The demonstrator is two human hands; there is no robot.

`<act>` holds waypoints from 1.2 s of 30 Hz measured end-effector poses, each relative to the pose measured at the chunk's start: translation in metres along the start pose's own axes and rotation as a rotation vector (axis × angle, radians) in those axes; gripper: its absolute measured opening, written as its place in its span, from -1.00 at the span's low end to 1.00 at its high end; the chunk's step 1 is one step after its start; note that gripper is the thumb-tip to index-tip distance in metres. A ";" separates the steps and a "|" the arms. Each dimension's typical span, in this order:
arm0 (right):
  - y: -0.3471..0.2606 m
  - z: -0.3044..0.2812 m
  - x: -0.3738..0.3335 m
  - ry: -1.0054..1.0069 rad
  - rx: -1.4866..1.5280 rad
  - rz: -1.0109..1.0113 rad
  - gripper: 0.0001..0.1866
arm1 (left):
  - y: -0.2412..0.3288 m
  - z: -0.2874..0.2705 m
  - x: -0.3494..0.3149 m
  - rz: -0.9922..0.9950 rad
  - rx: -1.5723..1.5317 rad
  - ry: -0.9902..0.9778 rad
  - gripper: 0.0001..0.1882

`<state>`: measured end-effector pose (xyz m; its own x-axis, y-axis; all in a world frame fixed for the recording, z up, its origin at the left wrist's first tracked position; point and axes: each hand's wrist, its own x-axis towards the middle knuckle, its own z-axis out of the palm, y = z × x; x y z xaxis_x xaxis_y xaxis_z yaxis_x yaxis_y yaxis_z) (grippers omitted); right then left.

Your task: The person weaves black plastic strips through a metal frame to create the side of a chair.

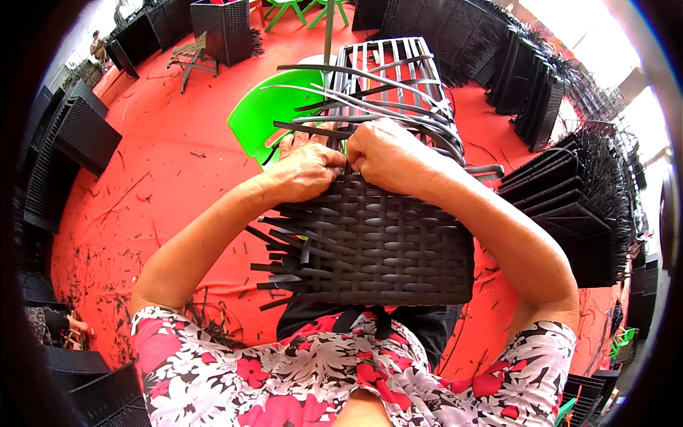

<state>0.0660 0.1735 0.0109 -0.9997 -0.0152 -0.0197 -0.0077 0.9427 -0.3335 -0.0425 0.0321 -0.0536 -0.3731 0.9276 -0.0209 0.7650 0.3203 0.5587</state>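
Observation:
A dark brown-black woven wicker panel lies in front of me, its near part densely plaited and its left side fringed with cut strip ends. Beyond the weave, bare upright slats and several loose long strips spread out. At the far edge of the plaiting, my left hand is closed, its fingers pinching a dark strip against the weave. Close beside it, my right hand is closed with bent fingers at the same strip. The fingertips of both hands nearly meet and partly hide the strip between them.
Behind the panel stands a bright green plastic chair. Stacked black wicker panels fill the right, with more at the left. A small folding stool is at the back left. Strip scraps litter the red floor. Another person's arm shows at far left.

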 end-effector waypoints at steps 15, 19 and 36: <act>0.004 -0.047 -0.152 0.708 -0.037 0.117 -0.85 | -0.169 -0.075 -0.216 -0.613 -0.264 0.545 -0.87; 0.028 -0.034 -0.154 0.762 0.006 0.164 -0.86 | -0.129 -0.085 -0.212 -0.441 -0.489 0.971 -0.88; 0.047 -0.039 -0.105 0.439 0.172 0.196 -0.76 | 0.104 -0.023 0.031 0.773 0.594 0.526 -0.72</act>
<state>0.1692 0.2322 0.0337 -0.8980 0.3329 0.2877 0.1483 0.8447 -0.5143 0.0135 0.0895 0.0234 0.2446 0.7651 0.5956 0.9658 -0.1374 -0.2200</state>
